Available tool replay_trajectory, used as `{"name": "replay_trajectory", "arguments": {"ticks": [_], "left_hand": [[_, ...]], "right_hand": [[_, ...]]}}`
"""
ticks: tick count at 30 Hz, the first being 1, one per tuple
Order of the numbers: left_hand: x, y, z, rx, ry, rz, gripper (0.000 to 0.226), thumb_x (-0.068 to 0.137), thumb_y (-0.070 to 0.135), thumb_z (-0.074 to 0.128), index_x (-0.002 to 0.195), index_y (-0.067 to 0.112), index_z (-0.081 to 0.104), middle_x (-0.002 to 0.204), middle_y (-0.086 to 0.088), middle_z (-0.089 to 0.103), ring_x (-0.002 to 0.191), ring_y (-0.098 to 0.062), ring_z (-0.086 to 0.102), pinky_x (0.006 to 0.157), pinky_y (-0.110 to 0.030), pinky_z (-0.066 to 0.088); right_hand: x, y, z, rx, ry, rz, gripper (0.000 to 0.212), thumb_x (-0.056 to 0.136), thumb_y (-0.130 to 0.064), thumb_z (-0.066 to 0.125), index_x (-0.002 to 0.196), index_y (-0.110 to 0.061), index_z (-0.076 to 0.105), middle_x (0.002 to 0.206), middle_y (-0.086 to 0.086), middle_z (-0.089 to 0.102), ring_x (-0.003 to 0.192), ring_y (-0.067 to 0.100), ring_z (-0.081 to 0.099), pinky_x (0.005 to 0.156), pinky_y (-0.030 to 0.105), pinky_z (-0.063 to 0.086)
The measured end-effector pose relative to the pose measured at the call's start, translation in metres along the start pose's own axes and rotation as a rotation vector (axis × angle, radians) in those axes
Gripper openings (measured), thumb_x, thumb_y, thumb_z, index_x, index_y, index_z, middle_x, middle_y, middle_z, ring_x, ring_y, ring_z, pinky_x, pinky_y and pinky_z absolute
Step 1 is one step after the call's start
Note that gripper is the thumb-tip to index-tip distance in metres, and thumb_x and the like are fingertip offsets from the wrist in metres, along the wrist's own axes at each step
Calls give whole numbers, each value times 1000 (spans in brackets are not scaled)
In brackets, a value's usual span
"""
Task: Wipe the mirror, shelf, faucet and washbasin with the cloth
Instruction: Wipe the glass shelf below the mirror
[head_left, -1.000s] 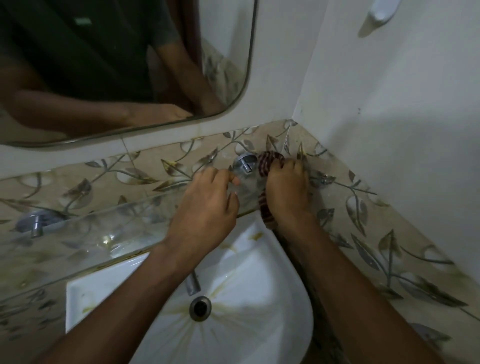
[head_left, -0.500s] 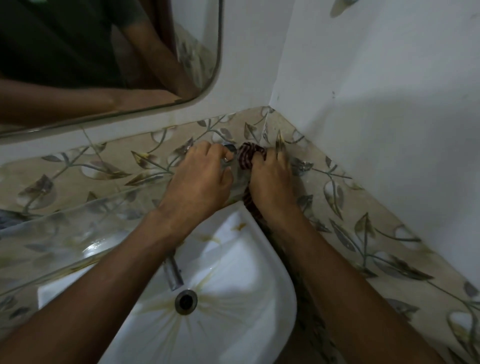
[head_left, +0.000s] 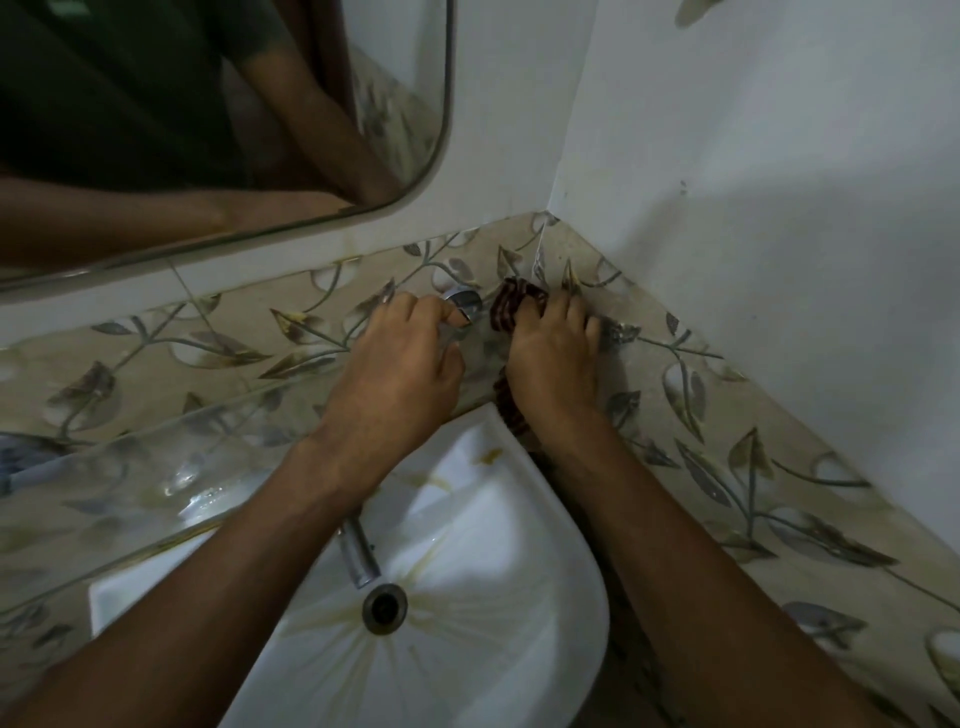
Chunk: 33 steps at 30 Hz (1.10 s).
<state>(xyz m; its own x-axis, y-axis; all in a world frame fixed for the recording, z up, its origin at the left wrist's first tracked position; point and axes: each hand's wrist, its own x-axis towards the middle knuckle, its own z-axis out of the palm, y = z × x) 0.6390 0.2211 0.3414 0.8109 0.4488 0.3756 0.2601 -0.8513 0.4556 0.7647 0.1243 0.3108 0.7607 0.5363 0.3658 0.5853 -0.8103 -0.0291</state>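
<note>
Head view, one frame, bathroom corner seen from above. Mirror (head_left: 223, 119): rounded lower right corner, metal edge, mounted on the white back wall; it reflects a dark shirt and two forearms. Leaf-patterned tile band (head_left: 208, 338): runs below the mirror and continues along the right-hand wall. Glass shelf (head_left: 156, 457): clear, fixed in front of the tile band above the basin, its right end under the two hands; a chrome bracket (head_left: 465, 301) shows at that end against the tiles. Left hand (head_left: 400, 374): palm down on the shelf's right end, fingers curled with their tips at the chrome bracket; whether they grip the bracket or only rest beside it cannot be told. Right hand (head_left: 553, 364): palm down just right of the left hand, near the wall corner, fingers folded over the cloth and pressing it against the shelf end and tiles. Cloth (head_left: 511, 306): dark red and brown striped, bunched; one part shows above the right hand's fingers, another strip hangs below the palm toward the basin rim. Washbasin (head_left: 493, 597): white, rounded front, brownish streaks radiating from the drain (head_left: 384, 607). Faucet (head_left: 358, 553): chrome spout, partly hidden by the left forearm, ending just above the drain.
</note>
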Motion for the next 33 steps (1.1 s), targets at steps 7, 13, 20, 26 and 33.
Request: {"name": "replay_trajectory", "arguments": {"ticks": [7,13,20,26,33], "left_hand": [[-16,-12,-15,-9,-1,-72,25,93,22,55,117,19,58,109,-1,53,106,-22,49,92,-37,43],[-33,-32,-28,4,26,-137,24,93,23,55,117,19,57,106,4,48,106,-19,48,91,-31,41],[-40,-37,-35,17,49,-147,22,92,22,55,114,19,58,104,5,47,104,-16,46,87,-28,37],[-47,-39,-36,21,49,-165,24,92,23,56,116,20,58,104,4,48,103,-18,48,89,-31,41],[-52,-45,-41,42,11,-206,25,92,23,54,117,21,57,112,-2,53,108,-23,50,94,-38,43]], "right_hand": [[-4,7,7,14,118,-69,27,89,-9,51,110,-9,67,115,21,62,107,40,55,93,49,41],[-19,-25,11,61,182,-109,20,89,-13,60,108,-11,66,108,17,61,99,35,54,86,44,40],[-18,-22,8,114,169,-137,20,88,-13,61,107,-14,68,101,16,60,95,35,53,83,44,42],[-49,-40,3,280,102,-391,37,83,-11,61,120,-13,65,103,16,55,95,35,48,73,42,44],[-2,-43,5,306,-28,-310,34,93,-14,56,127,-16,63,132,18,48,117,37,39,92,50,44]]}}
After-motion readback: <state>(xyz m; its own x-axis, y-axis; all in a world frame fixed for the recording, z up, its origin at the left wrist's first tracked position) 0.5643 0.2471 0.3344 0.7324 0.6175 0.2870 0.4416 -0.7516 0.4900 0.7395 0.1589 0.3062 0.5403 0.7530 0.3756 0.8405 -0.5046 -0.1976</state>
